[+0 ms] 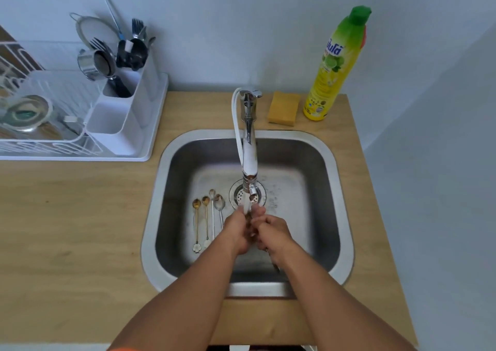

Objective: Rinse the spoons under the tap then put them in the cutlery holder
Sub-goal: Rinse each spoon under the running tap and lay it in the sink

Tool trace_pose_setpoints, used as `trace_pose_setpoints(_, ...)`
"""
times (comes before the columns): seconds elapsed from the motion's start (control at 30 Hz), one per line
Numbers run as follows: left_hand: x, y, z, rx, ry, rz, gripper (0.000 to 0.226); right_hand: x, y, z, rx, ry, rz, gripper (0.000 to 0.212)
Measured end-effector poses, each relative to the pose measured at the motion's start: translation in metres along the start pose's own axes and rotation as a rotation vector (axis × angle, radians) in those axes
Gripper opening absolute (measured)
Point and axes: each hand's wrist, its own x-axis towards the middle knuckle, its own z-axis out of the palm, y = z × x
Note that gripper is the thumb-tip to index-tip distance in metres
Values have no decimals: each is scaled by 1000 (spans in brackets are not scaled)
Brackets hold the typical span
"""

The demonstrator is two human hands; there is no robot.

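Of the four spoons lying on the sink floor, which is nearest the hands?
The rightmost silver spoon, with the largest bowl, lying beside the left hand.

Brushed steel sink (326,162), seemingly matt wood counter (80,216)

I observe two bare forearms; left hand (236,229) and right hand (273,232) ungloved. Orange sleeve edge (120,348) noted at the left arm.

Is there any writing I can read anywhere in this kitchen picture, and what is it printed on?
Tall yellow plastic dish-soap bottle with green cap: a large blue and white brand word in non-Latin script near the top; I cannot read it surely enough to quote.
Same bottle, lower label: small print and round badges, too small and blurred to read.
No other writing shows on anything else.
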Motion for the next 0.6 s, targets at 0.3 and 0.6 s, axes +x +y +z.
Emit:
trace_pose_setpoints(0.3, -1, 6, -24, 51, 15, 153, 41, -5, -4, 7, -286, 27, -49, 19)
trace_pose_setpoints(0.6, 0, 1, -19, 187, 22, 318, 30, -10, -1, 5, -319, 86, -145, 10)
